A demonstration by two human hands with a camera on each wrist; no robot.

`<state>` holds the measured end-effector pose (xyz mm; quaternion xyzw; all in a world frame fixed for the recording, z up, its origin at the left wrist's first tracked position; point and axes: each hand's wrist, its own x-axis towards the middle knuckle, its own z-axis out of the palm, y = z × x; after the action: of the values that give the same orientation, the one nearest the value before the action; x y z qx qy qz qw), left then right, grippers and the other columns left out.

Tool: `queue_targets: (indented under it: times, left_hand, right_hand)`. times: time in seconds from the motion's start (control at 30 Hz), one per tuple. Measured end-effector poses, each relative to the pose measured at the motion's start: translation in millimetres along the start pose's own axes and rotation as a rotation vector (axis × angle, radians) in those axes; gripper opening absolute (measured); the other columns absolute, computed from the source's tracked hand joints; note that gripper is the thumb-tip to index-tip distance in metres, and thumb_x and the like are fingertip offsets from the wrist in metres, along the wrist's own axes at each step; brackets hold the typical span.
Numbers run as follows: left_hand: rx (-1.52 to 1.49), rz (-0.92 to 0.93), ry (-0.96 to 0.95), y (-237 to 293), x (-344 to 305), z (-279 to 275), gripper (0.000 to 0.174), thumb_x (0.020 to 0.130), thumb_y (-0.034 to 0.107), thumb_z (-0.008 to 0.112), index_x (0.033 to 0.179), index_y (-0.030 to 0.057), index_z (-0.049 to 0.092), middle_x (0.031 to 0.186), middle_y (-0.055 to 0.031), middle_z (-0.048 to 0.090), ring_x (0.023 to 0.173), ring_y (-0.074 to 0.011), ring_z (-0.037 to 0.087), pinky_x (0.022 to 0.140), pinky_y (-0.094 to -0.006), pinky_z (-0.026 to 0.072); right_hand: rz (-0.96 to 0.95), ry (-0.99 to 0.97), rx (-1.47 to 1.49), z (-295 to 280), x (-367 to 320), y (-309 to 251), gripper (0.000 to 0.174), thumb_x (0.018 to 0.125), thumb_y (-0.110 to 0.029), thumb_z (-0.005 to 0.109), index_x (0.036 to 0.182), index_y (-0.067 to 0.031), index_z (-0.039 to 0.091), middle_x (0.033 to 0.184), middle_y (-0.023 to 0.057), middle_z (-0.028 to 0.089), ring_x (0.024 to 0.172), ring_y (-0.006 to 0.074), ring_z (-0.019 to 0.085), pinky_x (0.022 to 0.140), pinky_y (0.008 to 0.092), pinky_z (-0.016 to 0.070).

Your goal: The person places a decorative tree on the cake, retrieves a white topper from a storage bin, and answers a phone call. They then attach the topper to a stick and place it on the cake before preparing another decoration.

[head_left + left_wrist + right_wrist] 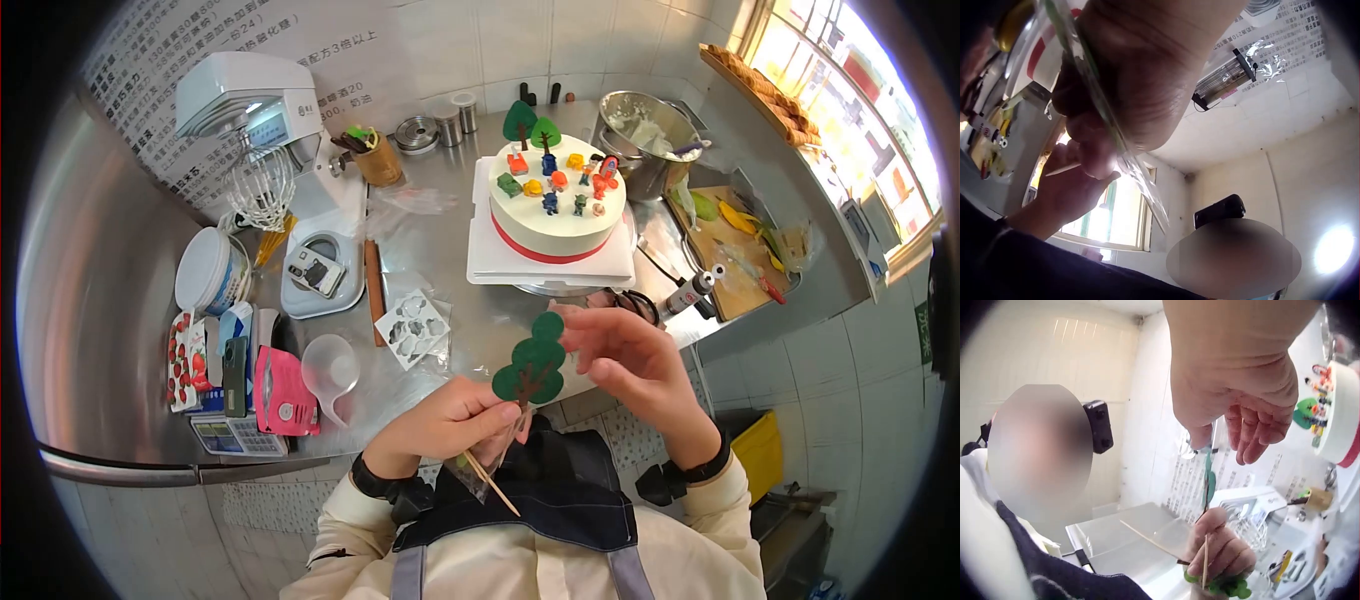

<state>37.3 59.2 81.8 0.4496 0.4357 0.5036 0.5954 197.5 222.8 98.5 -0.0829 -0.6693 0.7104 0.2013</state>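
Observation:
In the head view my left hand (pixel 463 425) pinches a dark green tree cake topper (pixel 532 372) with a brown trunk at its lower end. A clear plastic bag (pixel 470 478) and thin wooden sticks (pixel 490 480) hang from the same hand. My right hand (pixel 635 365) is beside the topper's upper end, its fingers bent loosely with thumb and fingers apart. Seen from the right wrist, the right hand (pixel 1235 400) hovers above the topper (pixel 1209 478). Green leafy shapes (pixel 1232 586) show below the left hand there. A plastic edge (pixel 1107 119) crosses the left wrist view.
A white cake (pixel 555 225) with small figures and two tree toppers stands on a white board (pixel 485 262) ahead. A mixer (pixel 255 110), a white mold (pixel 412 328) and a clear measuring cup (pixel 330 368) are left. A steel bowl (pixel 645 180) and cutting board (pixel 715 240) stand right.

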Motion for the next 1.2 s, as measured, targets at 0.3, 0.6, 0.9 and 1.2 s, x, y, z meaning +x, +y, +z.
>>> queue_targets:
  times: [0.3, 0.6, 0.9, 1.2]
  left_hand:
    - [0.02, -0.119, 0.218, 2, -3, 7, 0.032, 0.095, 0.024, 0.037, 0.099, -0.0006, 0.057, 0.054, -0.0034, 0.055, 0.041, -0.0055, 0.042, 0.042, -0.0174, 0.0321]
    - [-0.045, -0.047, 0.594, -24, -16, -31, 0.032, 0.095, 0.018, 0.033, 0.104, -0.0022, 0.056, 0.053, -0.0051, 0.055, 0.04, -0.0043, 0.039, 0.041, -0.0175, 0.0277]
    - [-0.014, -0.043, 0.868, -27, -2, -48, 0.035, 0.095, 0.025, 0.035, 0.097, -0.0031, 0.056, 0.05, -0.0086, 0.053, 0.034, -0.0062, 0.035, 0.036, -0.018, 0.0265]
    - [-0.069, -0.062, 0.996, -35, 12, -64, 0.04, 0.095, 0.032, 0.037, 0.093, -0.0023, 0.057, 0.049, -0.0087, 0.052, 0.032, -0.0066, 0.032, 0.033, -0.0182, 0.0244]
  right_hand:
    - [0.081, -0.145, -0.264, -7, 30, -18, 0.008, 0.081, -0.007, 0.064, 0.085, -0.0012, 0.061, 0.073, -0.004, 0.059, 0.06, -0.0003, 0.045, 0.051, 0.0161, 0.0353]
    - [-0.228, 0.378, -0.743, -135, 151, -126, 0.012, 0.079, -0.008, 0.063, 0.084, 0.0027, 0.06, 0.065, 0.005, 0.062, 0.052, 0.0054, 0.052, 0.048, 0.0181, 0.0413]
    - [-0.212, 0.191, -1.173, -183, 279, -59, 0.018, 0.074, -0.015, 0.066, 0.085, -0.0015, 0.061, 0.061, 0.0063, 0.056, 0.055, 0.0134, 0.052, 0.054, 0.029, 0.0415]
    - [-0.036, -0.03, -1.159, -175, 308, -40, 0.018, 0.075, -0.022, 0.062, 0.087, -0.0077, 0.061, 0.075, 0.0064, 0.062, 0.073, 0.0267, 0.059, 0.064, 0.0362, 0.0455]
